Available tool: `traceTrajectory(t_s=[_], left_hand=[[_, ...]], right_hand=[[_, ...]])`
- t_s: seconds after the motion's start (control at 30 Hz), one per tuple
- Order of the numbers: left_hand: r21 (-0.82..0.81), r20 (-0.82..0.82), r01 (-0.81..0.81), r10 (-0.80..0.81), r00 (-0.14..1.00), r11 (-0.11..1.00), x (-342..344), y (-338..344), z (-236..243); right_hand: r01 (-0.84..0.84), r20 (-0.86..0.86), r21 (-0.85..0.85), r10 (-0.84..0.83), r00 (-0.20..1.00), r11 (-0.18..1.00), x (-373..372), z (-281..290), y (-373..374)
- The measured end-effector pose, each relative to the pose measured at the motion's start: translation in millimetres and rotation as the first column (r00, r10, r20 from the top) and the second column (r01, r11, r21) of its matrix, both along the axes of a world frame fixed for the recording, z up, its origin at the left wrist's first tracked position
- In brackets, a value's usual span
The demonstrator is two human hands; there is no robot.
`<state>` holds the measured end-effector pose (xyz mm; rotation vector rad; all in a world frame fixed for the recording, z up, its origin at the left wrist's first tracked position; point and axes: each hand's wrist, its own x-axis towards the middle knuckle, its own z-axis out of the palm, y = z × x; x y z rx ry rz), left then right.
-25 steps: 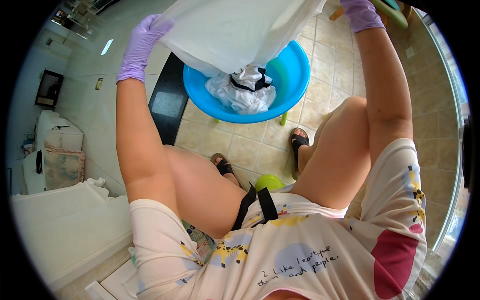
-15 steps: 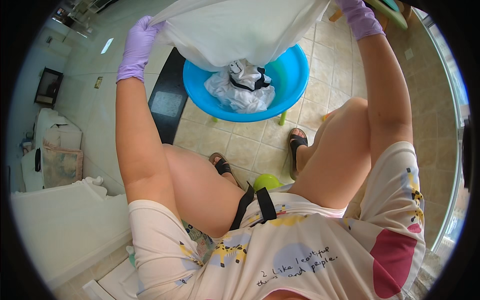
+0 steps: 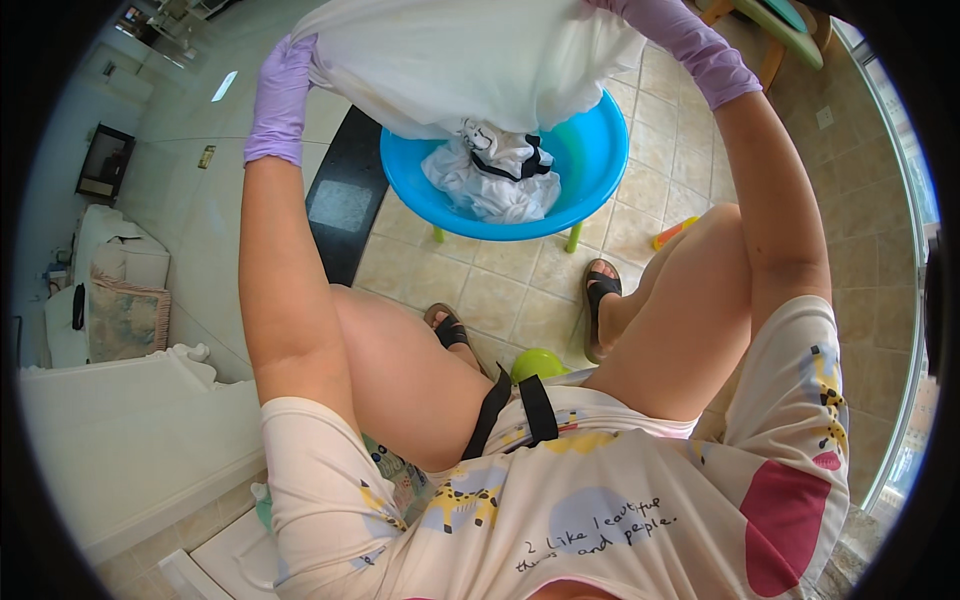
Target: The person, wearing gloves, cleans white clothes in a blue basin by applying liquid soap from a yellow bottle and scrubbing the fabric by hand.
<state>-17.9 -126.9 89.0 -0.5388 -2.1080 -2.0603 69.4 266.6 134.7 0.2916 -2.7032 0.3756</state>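
Observation:
Both my hands wear purple gloves and hold a white cloth (image 3: 470, 60) stretched out above a blue basin (image 3: 590, 165). My left hand (image 3: 285, 85) grips the cloth's left edge. My right hand (image 3: 680, 35) grips its right edge near the top of the view. The cloth hangs over the basin's far side. Inside the basin lie crumpled white garments with black trim (image 3: 495, 170).
The basin rests on a low stand with green legs (image 3: 573, 238) on a beige tiled floor (image 3: 520, 290). A black mat (image 3: 345, 195) lies to its left. My sandalled feet (image 3: 600, 295) are below the basin. White furniture (image 3: 130, 440) stands at left, a small table (image 3: 790, 30) at top right.
Both hands have lifted the white cloth a little higher, uncovering more of the garments in the basin.

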Motion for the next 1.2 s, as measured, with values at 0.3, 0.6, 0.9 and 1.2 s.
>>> traceTrajectory(t_s=[0.3,0.6,0.9,1.2], left_hand=[[0.018,-0.05,-0.083,0.084,0.995,0.996,15,22,7],[0.263,0.221,0.27,-0.33,0.918,0.926,69,29,29],[0.078,0.776,0.432,-0.326,0.54,0.899,39,1,-78],[0.129,0.778,0.374,-0.328,0.537,0.919,31,-11,-100]], right_hand=[[-0.266,-0.097,-0.806,0.324,0.941,0.529,-32,-31,19],[-0.009,0.104,-0.976,0.507,0.856,0.215,9,-19,17],[0.287,0.695,-0.599,0.307,0.651,0.747,-1,-114,18],[0.36,0.818,-0.45,0.216,0.533,0.817,-54,-183,-3]])
